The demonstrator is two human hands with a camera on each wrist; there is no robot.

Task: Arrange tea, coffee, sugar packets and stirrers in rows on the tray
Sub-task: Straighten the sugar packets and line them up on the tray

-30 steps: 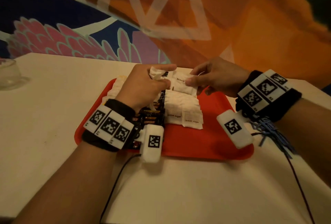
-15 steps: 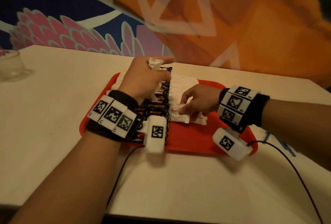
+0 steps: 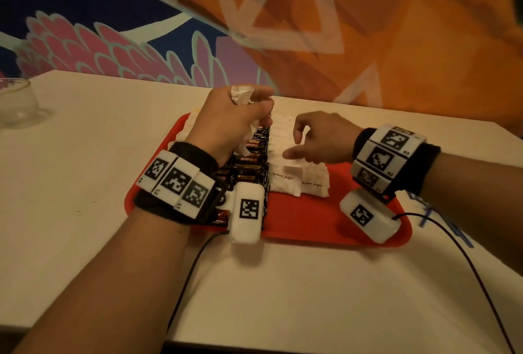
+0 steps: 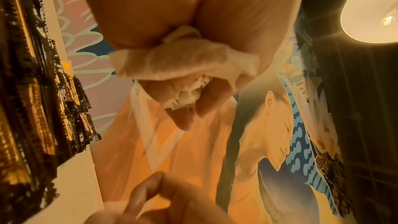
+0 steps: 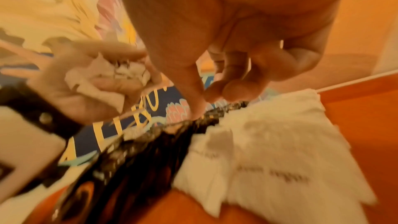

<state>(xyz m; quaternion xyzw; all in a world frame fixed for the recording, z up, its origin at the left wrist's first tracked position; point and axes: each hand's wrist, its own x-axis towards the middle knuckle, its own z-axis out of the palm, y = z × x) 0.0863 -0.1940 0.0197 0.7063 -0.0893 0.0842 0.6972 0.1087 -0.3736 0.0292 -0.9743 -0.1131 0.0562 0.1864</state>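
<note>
A red tray [image 3: 311, 220] lies on the white table. A row of black coffee sachets [image 3: 252, 167] runs down its middle, with a row of white brown sugar packets [image 3: 285, 181] to the right of it. My left hand [image 3: 235, 121] hovers over the tray's far left and grips a bunch of white sugar packets [image 3: 240, 93], also seen crumpled in the fingers [image 4: 185, 64]. My right hand [image 3: 294, 143] hangs just above the sugar row, thumb and index apart, holding nothing. The right wrist view shows its fingers [image 5: 226, 89] loosely curled over the sugar packets [image 5: 269, 142]. Blue stirrers [image 3: 464, 240] lie on the table right of the tray.
A clear glass bowl [image 3: 17, 101] stands at the table's far left. More white packets [image 3: 192, 124] sit along the tray's left side, mostly hidden by my left hand. Black cables [image 3: 192, 268] trail from both wrists toward the near table edge. A painted wall rises behind the table.
My right hand took a packet from the left hand's bunch, laid it on the sugar row, then let go and lifted slightly. The left hand kept its place and its grip.
</note>
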